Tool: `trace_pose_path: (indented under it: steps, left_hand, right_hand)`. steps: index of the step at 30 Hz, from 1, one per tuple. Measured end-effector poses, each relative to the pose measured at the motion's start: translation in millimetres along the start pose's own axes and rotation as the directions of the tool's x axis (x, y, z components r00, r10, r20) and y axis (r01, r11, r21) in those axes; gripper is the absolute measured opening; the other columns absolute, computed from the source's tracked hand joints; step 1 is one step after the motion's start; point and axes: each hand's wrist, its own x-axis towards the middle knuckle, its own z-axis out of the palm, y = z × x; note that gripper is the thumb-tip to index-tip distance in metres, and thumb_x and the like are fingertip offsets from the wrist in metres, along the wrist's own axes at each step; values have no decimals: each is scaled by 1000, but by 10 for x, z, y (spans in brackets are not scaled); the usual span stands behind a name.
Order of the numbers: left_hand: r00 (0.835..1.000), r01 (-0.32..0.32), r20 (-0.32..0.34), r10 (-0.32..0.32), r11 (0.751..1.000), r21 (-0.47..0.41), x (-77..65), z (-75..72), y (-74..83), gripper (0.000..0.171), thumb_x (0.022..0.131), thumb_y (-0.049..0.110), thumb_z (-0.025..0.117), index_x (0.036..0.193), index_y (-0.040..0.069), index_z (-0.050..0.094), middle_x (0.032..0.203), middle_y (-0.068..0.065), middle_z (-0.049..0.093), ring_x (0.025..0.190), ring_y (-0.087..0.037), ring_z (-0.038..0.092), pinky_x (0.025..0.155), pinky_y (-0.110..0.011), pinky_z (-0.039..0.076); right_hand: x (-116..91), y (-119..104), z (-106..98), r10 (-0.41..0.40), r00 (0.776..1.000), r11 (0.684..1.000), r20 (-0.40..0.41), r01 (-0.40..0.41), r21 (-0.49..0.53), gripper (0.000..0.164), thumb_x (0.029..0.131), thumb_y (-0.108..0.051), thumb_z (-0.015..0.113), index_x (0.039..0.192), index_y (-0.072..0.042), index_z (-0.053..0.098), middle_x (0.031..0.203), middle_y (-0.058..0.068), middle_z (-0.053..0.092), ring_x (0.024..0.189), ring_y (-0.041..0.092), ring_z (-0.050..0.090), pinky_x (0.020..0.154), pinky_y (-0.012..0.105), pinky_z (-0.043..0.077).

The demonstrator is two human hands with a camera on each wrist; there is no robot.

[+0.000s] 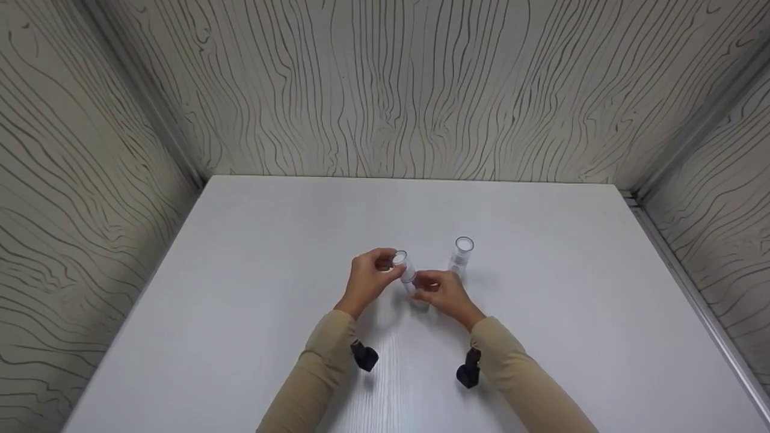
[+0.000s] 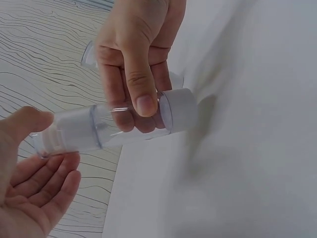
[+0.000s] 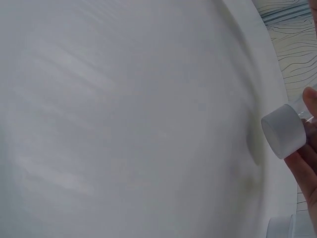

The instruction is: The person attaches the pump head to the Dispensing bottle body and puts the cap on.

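Observation:
A clear cylindrical bottle (image 1: pixel 409 275) with a white base (image 2: pixel 183 110) is held tilted between both hands. My left hand (image 1: pixel 368 276) pinches its upper end between thumb and fingers, near the clear rim. Lower down, my right hand (image 1: pixel 446 294) grips the transparent body, thumb on one side and fingers on the other. In the right wrist view the white bottom (image 3: pixel 284 131) seems raised off the tabletop. A similar second bottle (image 1: pixel 461 255) stands just beyond the right hand, its lower part hidden by that hand in the head view.
The white table (image 1: pixel 271 240) spreads around the hands. Wood-grain patterned panels (image 1: pixel 373 90) rise behind it and on both sides. Small black devices hang at the left sleeve (image 1: pixel 365 356) and the right sleeve (image 1: pixel 468 370).

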Motion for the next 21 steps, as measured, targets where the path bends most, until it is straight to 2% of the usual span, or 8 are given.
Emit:
trace_pose_path:
  steps: [7,11,16,21]
  left_hand:
    - [999,33,2,-32,999,-18,-30,24,-12,35,85,17,72,113,-2,66,106,-19,71,97,-25,70,86,-28,60]
    - [1000,18,15,-18,1000,-12,-20,1,1,36,85,16,73,114,-4,66,105,-21,71,97,-27,71,85,-28,60]
    - [998,29,54,-28,1000,-3,-13,-48,-11,37,85,17,73,115,-3,64,107,-21,70,98,-27,70,87,-30,60]
    - [998,18,62,-16,999,-38,-37,-78,-49,40,86,22,72,117,-3,63,110,-22,69,102,-28,69,91,-30,58]
  right_hand:
    - [-26,-2,18,9,999,1000,-31,-9,-13,32,79,-5,73,110,3,69,105,21,73,99,34,70,87,41,60]
    - [-18,3,21,2,999,1000,-44,-2,3,33,79,-4,73,111,5,68,104,23,72,98,35,69,86,41,60]
    - [-2,24,49,12,1000,1000,-22,-12,11,34,79,-5,74,111,5,68,104,24,72,98,36,69,85,42,60]
    - [-10,18,82,16,999,1000,-35,-16,3,36,78,-5,75,111,6,66,106,25,71,101,37,68,88,41,59]
